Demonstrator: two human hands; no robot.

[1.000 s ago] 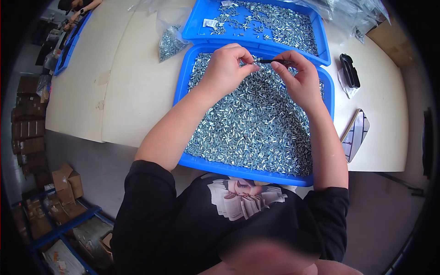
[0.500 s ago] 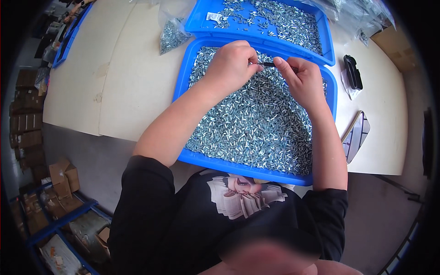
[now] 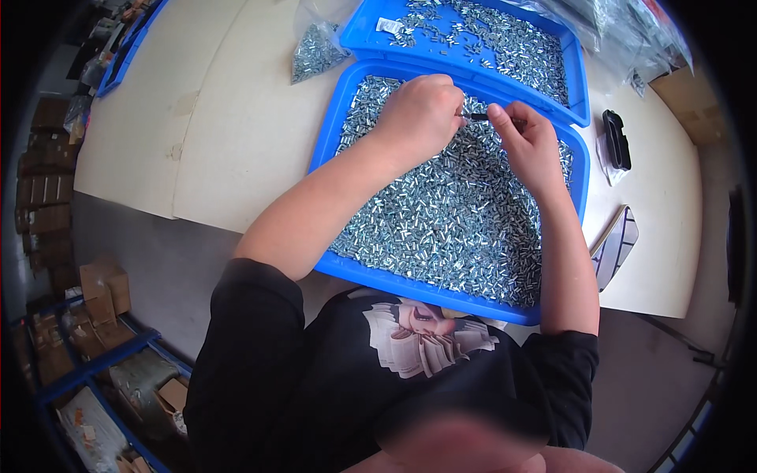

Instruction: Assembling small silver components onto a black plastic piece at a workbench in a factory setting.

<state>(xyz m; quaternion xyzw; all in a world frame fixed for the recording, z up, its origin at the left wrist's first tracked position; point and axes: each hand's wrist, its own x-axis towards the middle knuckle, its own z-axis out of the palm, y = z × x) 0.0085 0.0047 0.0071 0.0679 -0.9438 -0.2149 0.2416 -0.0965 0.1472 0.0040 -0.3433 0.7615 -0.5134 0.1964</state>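
Both my hands are above the far part of a blue plastic tray (image 3: 331, 150) filled with small shiny metal cylinders (image 3: 449, 221). My right hand (image 3: 530, 146) is closed on a thin black rod-shaped tool (image 3: 478, 117), thumb on top, its tip pointing left. My left hand (image 3: 422, 114) is closed at the tool's tip, back of the hand up. Whatever the left fingertips pinch is hidden or too small to make out.
Behind stands a second blue tray (image 3: 465, 59), partly filled with the same cylinders. A clear bag (image 3: 318, 51) of them lies left of it. On the right are a black case (image 3: 616, 140) and a patterned flat case (image 3: 617, 248). Plastic bags (image 3: 599, 24) lie at the far right.
My left hand has rolled over so its fingertips are more hidden, while the tool stays in my right hand. The whole view has shifted slightly, moving the trays right in the picture.
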